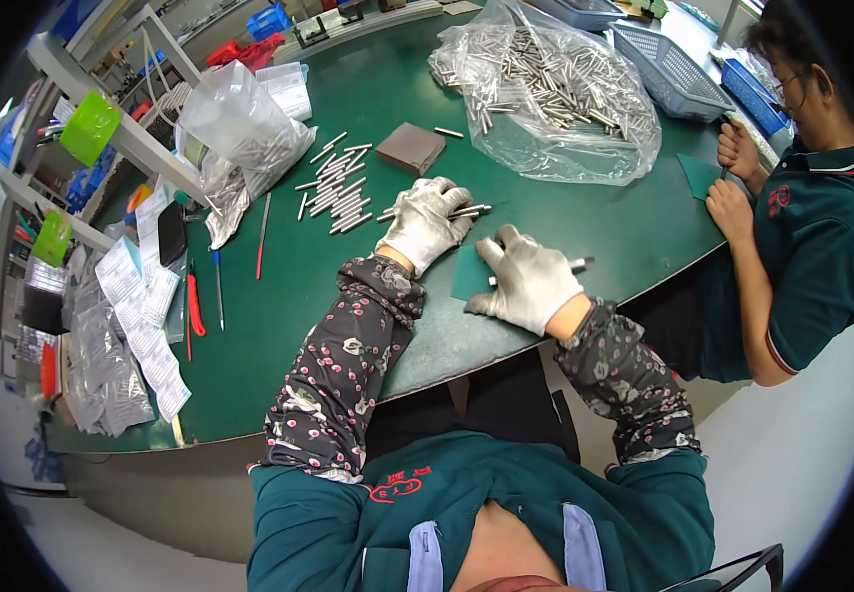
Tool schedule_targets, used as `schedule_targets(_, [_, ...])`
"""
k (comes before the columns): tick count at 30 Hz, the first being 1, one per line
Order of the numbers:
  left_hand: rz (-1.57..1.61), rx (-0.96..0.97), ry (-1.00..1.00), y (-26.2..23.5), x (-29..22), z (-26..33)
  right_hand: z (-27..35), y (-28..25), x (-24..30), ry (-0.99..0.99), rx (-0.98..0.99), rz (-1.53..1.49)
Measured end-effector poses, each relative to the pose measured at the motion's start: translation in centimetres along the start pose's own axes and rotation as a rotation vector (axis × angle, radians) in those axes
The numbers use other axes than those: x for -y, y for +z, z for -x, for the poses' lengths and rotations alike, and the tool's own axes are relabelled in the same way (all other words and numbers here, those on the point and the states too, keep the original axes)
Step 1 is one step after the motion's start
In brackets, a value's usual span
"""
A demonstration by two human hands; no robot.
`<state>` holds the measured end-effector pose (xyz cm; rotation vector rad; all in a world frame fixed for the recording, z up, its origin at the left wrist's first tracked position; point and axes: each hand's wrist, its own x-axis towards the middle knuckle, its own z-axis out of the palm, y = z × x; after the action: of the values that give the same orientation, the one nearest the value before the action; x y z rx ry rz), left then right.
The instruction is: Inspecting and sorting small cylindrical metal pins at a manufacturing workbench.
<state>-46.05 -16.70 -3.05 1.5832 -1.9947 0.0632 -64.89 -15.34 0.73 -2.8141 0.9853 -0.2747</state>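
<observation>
Head view: two white-gloved hands work on a green bench [249, 355]. The left hand [425, 222] clasps a few thin metal rods [468, 210]. Just beside it, the right hand [529, 283] presses on a green pad [467, 274], its grip apparently closed around one rod [581, 262]. More loose rods [336, 183] lie beyond the left hand; another person sits beyond the right hand.

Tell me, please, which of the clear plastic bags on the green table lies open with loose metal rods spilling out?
The large bag at the table's far side, spread open over its rods; the smaller bag at left is bunched shut.
</observation>
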Motion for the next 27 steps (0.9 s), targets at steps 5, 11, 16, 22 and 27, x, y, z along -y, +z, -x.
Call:
schedule_targets(5, [-0.003, 0.018, 0.005, -0.6, -0.4, 1.3, 1.7, -0.1, -0.9, 0.158, -0.014, 0.069])
schedule_targets(11, [0.127, 0.028, 0.157, -2.2, -0.7, 3.7, 0.0, -0.2, -2.5, 0.202, -0.028, 0.047])
schedule_targets(16, [0.201, 0.043, 0.204, -2.9, -0.5, 3.9, -1.2, -0.2, -2.5, 0.139, -0.076, -0.001])
schedule_targets(22, [0.11, 0.041, 0.17, -5.8, 0.2, 5.5, -1.6, -1.5, 0.4, 0.113, -0.072, -0.014])
schedule_targets(27, [-0.019, 0.19, -0.032, -7.3, -0.8, 7.9, -1.2, 0.5, 2.6, 0.163, 0.067, 0.065])
